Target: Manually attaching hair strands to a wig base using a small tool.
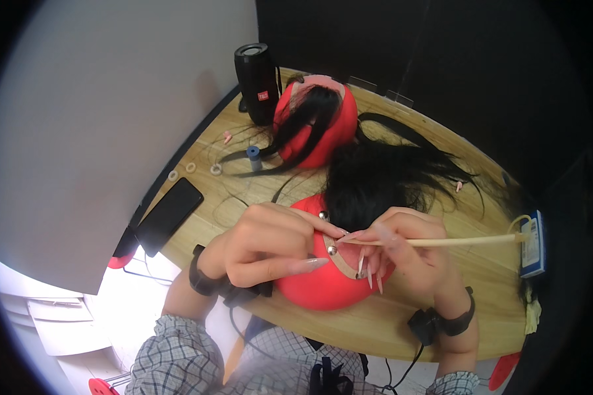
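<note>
A red rounded head form (pixel 323 293) stands in front of me, with a beige band (pixel 341 263) fixed on it by round silver pins (pixel 332 251). Black hair (pixel 369 181) spreads from its far side. My right hand (pixel 415 253) pinches a long thin cream stick (pixel 474 241), whose tip meets the band between my hands; the tip itself is too small to make out. On the left of the form lies my left hand (pixel 267 243), fingers bent and fingertips close to the stick's tip. Whatever it pinches is hidden.
Behind is a second red head form (pixel 346 118) with black hair, beside a black cylindrical speaker (pixel 254 85). A black phone (pixel 170 216), small rings (pixel 190 167) and a blue spool (pixel 254 158) lie left. A blue-white box (pixel 532 243) stands right. Dark wrist straps trail cables.
</note>
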A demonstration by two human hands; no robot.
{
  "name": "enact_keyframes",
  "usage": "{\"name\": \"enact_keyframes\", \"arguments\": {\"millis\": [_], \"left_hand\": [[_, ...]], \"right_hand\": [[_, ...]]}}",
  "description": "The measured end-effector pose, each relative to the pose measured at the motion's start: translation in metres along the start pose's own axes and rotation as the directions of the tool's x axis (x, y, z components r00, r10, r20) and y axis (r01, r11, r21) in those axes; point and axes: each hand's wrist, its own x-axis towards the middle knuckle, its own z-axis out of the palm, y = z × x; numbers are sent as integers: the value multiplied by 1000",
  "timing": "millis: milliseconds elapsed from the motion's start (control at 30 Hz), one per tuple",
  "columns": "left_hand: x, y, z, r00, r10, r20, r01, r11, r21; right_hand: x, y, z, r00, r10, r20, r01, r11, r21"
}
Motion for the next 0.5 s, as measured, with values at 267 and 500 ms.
{"name": "enact_keyframes", "arguments": {"millis": [267, 500], "left_hand": [[-2, -1, 0, 999, -22, -28, 21, 1000, -11], [-2, -1, -1, 999, -33, -21, 34, 999, 10]], "right_hand": [[-12, 14, 4, 993, 76, -93, -43, 946, 320], [-14, 24, 10, 986, -16, -164, 75, 931, 357]]}}
